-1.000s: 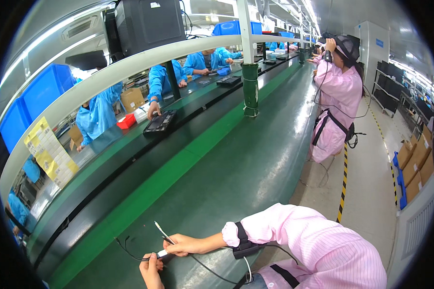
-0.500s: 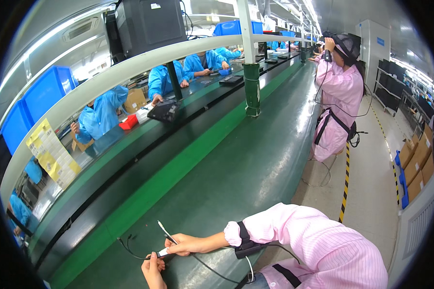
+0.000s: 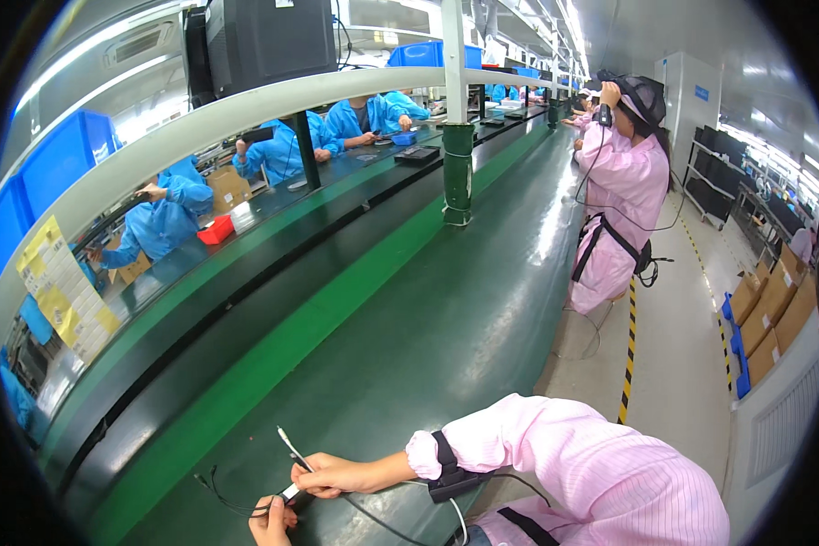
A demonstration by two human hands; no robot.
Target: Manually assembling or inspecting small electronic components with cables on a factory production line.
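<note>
While both hands hang low over the near part of the green tabletop (image 3: 409,364), the right hand (image 3: 311,468) pinches a slim white-tipped cable (image 3: 289,444), its pale end slanting up and leftward past the fingers. Just beside it, at the lower edge, the left hand (image 3: 271,522) has its fingers curled and pressed together on thin dark leads (image 3: 217,496), whose loose ends reach out to the left above the tabletop. A small white piece (image 3: 290,492) shows between the two hands; which of them bears it I cannot tell. From beneath the right hand a dark cord (image 3: 373,516) runs toward the lower right, and the right wrist, below a pink sleeve (image 3: 555,450), carries a black strapped box (image 3: 453,485). Farther along, a post with a green wrapping (image 3: 458,173) stands by a bright green stripe (image 3: 328,314) that runs the length of the tabletop. Across from the hands, people in blue smocks sit near a red box (image 3: 216,229), and a flat black device (image 3: 417,156) lies well away from the hands. To the right, a person in pink (image 3: 621,196) stands with one hand raised to a dark cap, near floor marked with striped tape (image 3: 628,364).
</note>
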